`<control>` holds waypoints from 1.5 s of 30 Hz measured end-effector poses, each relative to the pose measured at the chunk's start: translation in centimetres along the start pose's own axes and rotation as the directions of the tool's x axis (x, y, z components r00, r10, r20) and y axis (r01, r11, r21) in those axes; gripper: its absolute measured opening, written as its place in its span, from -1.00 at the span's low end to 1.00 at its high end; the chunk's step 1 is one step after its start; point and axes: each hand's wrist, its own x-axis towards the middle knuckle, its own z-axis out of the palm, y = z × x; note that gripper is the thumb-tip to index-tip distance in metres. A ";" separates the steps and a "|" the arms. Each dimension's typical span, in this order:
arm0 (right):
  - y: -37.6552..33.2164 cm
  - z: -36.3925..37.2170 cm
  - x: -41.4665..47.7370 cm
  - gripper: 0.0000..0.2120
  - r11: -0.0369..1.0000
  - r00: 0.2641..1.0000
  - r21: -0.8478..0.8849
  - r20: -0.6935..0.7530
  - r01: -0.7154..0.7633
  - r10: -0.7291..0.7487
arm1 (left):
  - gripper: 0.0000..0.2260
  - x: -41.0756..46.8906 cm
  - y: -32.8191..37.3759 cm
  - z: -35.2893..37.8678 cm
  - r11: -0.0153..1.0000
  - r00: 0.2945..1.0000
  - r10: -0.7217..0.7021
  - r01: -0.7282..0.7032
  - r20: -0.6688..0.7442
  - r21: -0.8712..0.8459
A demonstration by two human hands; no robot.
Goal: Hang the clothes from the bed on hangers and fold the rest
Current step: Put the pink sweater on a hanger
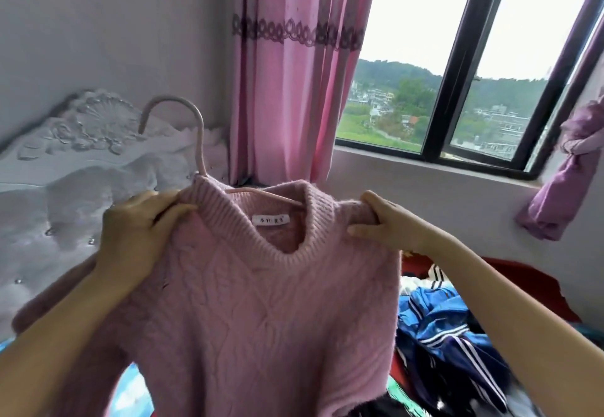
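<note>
A pink cable-knit sweater (261, 312) is held up in front of me, neck opening toward the camera with a white label showing. A pink hanger (199, 142) sits inside the neck, its hook rising above the left side of the collar and one arm visible across the opening. My left hand (137, 230) grips the sweater's left shoulder. My right hand (385, 220) pinches the right shoulder. Both shoulders are bunched under my fingers. The sweater's lower hem is out of view.
A pile of clothes, with a blue jacket with white stripes (441, 328) on top, lies on the red bed cover (523, 272) at the right. A white carved headboard (65, 161) stands at the left. Pink curtain (294, 73) and window (457, 89) are behind.
</note>
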 end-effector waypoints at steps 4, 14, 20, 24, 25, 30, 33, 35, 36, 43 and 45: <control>1.0 0.4 0.0 -0.72 1.000 0.995 -0.002 0.098 0.010 -0.010 | -0.83 1.2 0.4 -0.1 0.976 0.995 -0.057 0.073 0.086 -0.203; 2.2 1.6 0.9 -0.65 0.942 0.962 0.317 -0.274 0.109 -0.019 | -0.67 0.1 -7.2 -0.1 0.797 0.849 -0.301 0.475 0.435 -0.375; 2.7 1.5 1.3 -0.74 0.997 0.982 0.077 -0.191 0.024 -0.009 | -0.76 0.1 -5.2 1.3 0.771 0.878 -0.337 0.464 0.340 -0.436; 2.2 1.3 1.3 -0.67 0.990 0.958 -0.140 -0.284 -0.003 -0.038 | -0.73 1.6 -2.6 1.1 0.817 0.928 -0.257 0.358 0.271 -0.452; 2.1 1.3 1.2 -0.68 0.986 0.951 -0.167 -0.304 0.006 -0.057 | -0.70 1.9 -2.0 0.9 0.820 0.935 -0.242 0.340 0.261 -0.460; 1.1 1.1 0.3 -0.69 0.981 0.965 -0.161 -0.222 0.106 -0.141 | -0.61 3.0 0.3 0.2 0.829 0.944 -0.177 0.295 0.277 -0.475; 0.0 0.4 0.4 -0.81 0.981 0.969 -0.118 -0.173 0.157 -0.176 | -0.71 3.2 1.2 0.5 0.842 0.944 -0.172 0.289 0.281 -0.455; -1.6 0.2 1.2 -0.63 0.965 0.958 -0.135 -0.147 0.226 -0.245 | -0.72 3.3 1.9 1.0 0.849 0.947 -0.156 0.274 0.281 -0.451; -2.6 0.1 1.7 -0.55 0.959 0.949 -0.117 -0.153 0.258 -0.274 | -0.74 3.3 2.1 1.2 0.849 0.949 -0.150 0.266 0.276 -0.456; -2.4 -3.0 3.0 -0.83 0.987 0.958 0.139 0.265 0.076 -0.111 | -0.92 3.4 1.9 1.7 0.850 0.942 -0.219 0.313 0.255 -0.424; -2.0 -3.2 2.8 -0.79 0.964 0.928 0.265 0.347 0.040 -0.134 | -0.91 3.6 2.2 2.0 0.860 0.945 -0.225 0.308 0.239 -0.407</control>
